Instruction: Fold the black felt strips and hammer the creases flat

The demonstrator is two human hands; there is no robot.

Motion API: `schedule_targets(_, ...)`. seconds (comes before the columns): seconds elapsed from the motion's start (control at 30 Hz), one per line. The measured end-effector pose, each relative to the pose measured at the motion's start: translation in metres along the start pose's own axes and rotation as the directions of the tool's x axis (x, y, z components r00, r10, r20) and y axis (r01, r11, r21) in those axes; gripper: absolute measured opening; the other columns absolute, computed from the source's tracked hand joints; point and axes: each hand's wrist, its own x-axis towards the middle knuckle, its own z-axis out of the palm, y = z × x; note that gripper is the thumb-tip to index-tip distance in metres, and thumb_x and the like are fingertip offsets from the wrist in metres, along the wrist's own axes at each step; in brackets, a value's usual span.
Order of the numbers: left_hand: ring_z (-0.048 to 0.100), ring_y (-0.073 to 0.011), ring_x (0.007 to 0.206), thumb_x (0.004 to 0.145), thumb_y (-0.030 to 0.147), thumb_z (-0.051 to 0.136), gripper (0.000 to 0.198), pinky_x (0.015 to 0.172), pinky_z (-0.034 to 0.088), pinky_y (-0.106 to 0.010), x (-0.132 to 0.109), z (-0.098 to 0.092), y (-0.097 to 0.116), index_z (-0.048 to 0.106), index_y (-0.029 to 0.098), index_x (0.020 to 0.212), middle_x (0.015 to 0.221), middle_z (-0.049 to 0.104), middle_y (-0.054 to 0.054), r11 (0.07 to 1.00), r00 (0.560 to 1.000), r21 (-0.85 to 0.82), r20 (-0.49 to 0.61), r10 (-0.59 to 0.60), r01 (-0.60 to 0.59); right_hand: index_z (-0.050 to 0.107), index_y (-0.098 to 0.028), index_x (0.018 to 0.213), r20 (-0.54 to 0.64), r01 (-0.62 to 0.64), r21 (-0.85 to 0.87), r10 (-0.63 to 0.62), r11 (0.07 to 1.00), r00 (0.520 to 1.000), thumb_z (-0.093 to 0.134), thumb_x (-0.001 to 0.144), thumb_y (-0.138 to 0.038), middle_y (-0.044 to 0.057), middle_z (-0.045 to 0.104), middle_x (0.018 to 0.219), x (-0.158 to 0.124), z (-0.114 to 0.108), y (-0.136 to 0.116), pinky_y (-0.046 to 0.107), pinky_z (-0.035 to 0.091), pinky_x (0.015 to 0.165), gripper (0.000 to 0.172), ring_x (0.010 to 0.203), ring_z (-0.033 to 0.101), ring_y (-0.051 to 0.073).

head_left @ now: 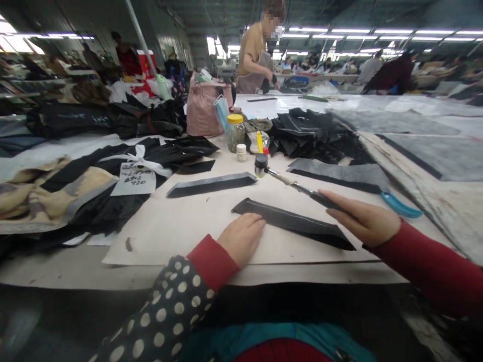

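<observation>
My right hand (pixel 362 217) is closed round the dark grip of a mallet (pixel 289 182), whose black and yellowish head is at the far end of a metal shaft. The head is just above the pale board (pixel 181 234). In front of me lies a folded black fabric strip (pixel 290 221), slanting down to the right. My left hand (pixel 243 236) lies flat at the strip's near left edge, fingertips touching it. Beyond it is a second strip (pixel 213 184), black with a grey upper side. A grey and black piece (pixel 339 174) lies farther right.
Bundled black pieces (pixel 90 176) with a handwritten tag (pixel 134 180) lie left. A yellow-lidded jar (pixel 236 133), small white bottle (pixel 241 152) and pink bag (pixel 207 108) stand behind. Dark pieces (pixel 305 131) are heaped back right. A blue curved object (pixel 402 205) lies right. A person (pixel 254 55) works beyond.
</observation>
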Motion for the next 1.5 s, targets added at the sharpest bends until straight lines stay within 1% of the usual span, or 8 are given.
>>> schedule_targets(0.23,0.052,-0.0200,0.095,0.083,0.016,0.041,0.025,0.086,0.046,-0.036,0.002,-0.002,0.000,0.058,0.009,0.101,0.102,0.059,-0.011,1.000,1.000,0.028,-0.006,0.015,-0.015,0.054,-0.016,0.117,0.057,0.008,-0.203,0.003,0.979,0.998,0.032,0.085,-0.034,0.012,0.060,0.087,0.011,0.015,0.050,0.034,0.044,0.070,0.043,0.076,0.057,0.021)
schedule_targets(0.37,0.052,-0.0199,0.093,0.083,0.015,0.041,0.025,0.084,0.046,-0.037,0.002,-0.002,0.000,0.058,0.010,0.101,0.100,0.059,-0.011,0.999,1.000,0.033,0.006,0.013,-0.013,0.059,-0.015,0.106,0.044,-0.018,0.039,0.016,0.999,0.999,0.032,0.085,-0.037,0.012,0.060,0.094,0.010,0.019,0.025,0.033,0.043,0.075,0.041,0.084,0.056,0.020)
schedule_targets(0.57,0.052,-0.0209,0.091,0.083,0.015,0.041,0.026,0.080,0.047,-0.038,0.002,-0.002,-0.002,0.057,0.011,0.101,0.100,0.058,-0.011,1.000,0.999,0.022,0.049,-0.022,0.021,0.052,-0.016,0.113,0.368,-0.209,0.341,0.074,0.917,0.927,0.048,0.076,-0.033,0.002,0.058,0.070,0.006,0.034,-0.011,0.025,0.040,0.054,0.041,0.056,0.049,0.012)
schedule_targets(0.7,0.053,-0.0215,0.088,0.082,0.014,0.040,0.026,0.077,0.048,-0.039,0.002,-0.003,-0.003,0.058,0.011,0.101,0.099,0.058,-0.011,0.999,0.998,0.032,0.065,-0.015,0.013,0.053,-0.013,0.108,0.282,-0.130,0.313,0.039,0.941,0.959,0.055,0.070,-0.030,0.007,0.057,0.087,0.009,0.036,-0.006,0.026,0.040,0.060,0.042,0.064,0.049,0.012)
schedule_targets(0.9,0.055,-0.0205,0.084,0.082,0.014,0.039,0.025,0.072,0.052,-0.036,0.000,-0.004,-0.003,0.059,0.014,0.097,0.093,0.060,-0.010,0.999,1.000,0.039,-0.007,0.022,-0.022,0.054,-0.015,0.097,0.496,-0.307,0.253,0.149,0.918,0.855,0.058,0.061,-0.021,-0.004,0.052,0.057,0.012,0.031,-0.013,0.022,0.030,0.049,0.036,0.052,0.044,0.009)
schedule_targets(1.13,0.058,-0.0188,0.081,0.080,0.015,0.042,0.023,0.069,0.054,-0.030,-0.002,-0.003,-0.009,0.058,0.016,0.097,0.091,0.061,-0.008,0.993,0.991,0.072,-0.084,0.104,-0.098,0.057,-0.020,0.074,0.501,-0.289,0.235,0.139,0.928,0.854,0.060,0.059,-0.029,-0.003,0.056,0.064,0.014,0.033,-0.007,0.022,0.029,0.048,0.017,0.057,0.046,0.011)
schedule_targets(1.3,0.056,-0.0179,0.090,0.081,0.013,0.041,0.026,0.078,0.051,-0.027,-0.006,-0.002,-0.013,0.055,0.017,0.103,0.099,0.059,-0.009,0.984,0.971,0.005,-0.163,0.174,-0.176,0.056,-0.016,0.094,0.400,-0.339,0.498,0.136,0.798,0.906,0.051,0.060,-0.010,-0.001,0.058,0.072,0.019,0.034,-0.016,0.020,0.038,0.051,0.035,0.057,0.049,0.009)
schedule_targets(1.5,0.054,-0.0181,0.092,0.081,0.011,0.039,0.028,0.077,0.050,-0.027,-0.007,-0.003,-0.010,0.053,0.017,0.105,0.099,0.058,-0.009,0.971,0.970,-0.080,-0.102,0.219,-0.227,0.061,-0.017,0.083,-0.146,0.123,0.524,-0.054,0.843,0.988,0.044,0.068,-0.008,0.003,0.063,0.083,0.073,0.000,-0.010,0.027,0.043,0.077,0.024,0.080,0.057,0.014)
